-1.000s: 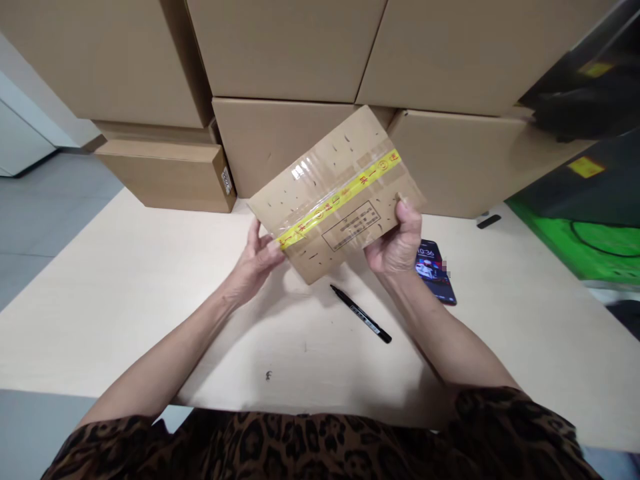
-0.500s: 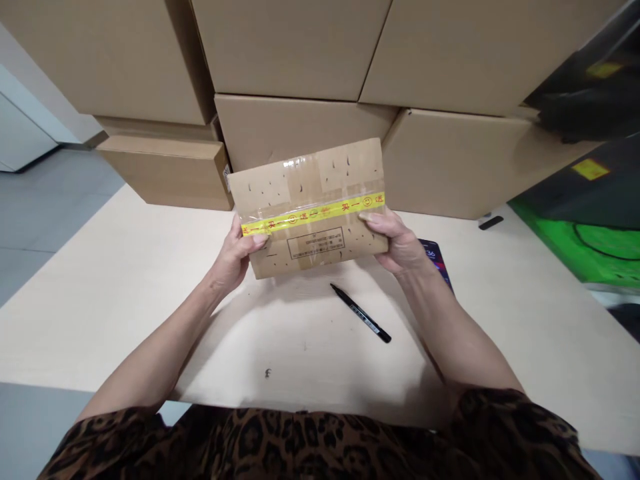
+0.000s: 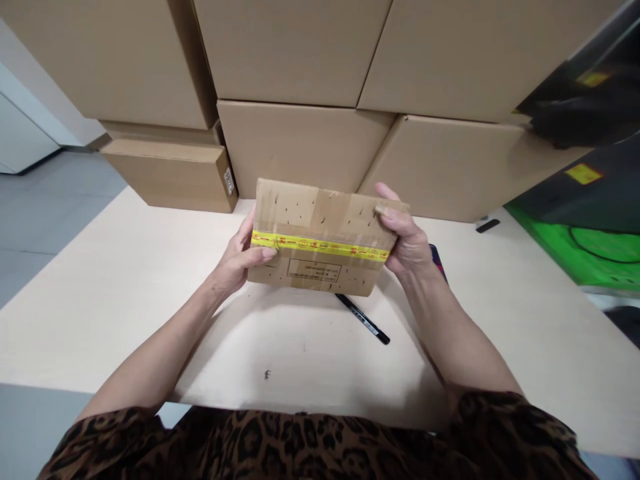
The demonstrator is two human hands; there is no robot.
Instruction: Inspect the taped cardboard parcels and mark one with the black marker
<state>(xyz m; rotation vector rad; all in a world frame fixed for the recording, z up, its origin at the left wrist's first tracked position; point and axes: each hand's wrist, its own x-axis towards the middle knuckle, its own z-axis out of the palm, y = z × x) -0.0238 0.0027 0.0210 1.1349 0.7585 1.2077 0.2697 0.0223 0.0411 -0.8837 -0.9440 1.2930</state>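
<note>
The left hand and right hand grip a taped carton by opposite ends; just beyond the latter lies, apparently, a mostly hidden phone.

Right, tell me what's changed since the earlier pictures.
The box has turned clockwise in view, its right end dropping. The right hand has shifted its thumb from below the yellow tape to above it. The left hand stays at the left end; the pen hasn't moved.
</note>
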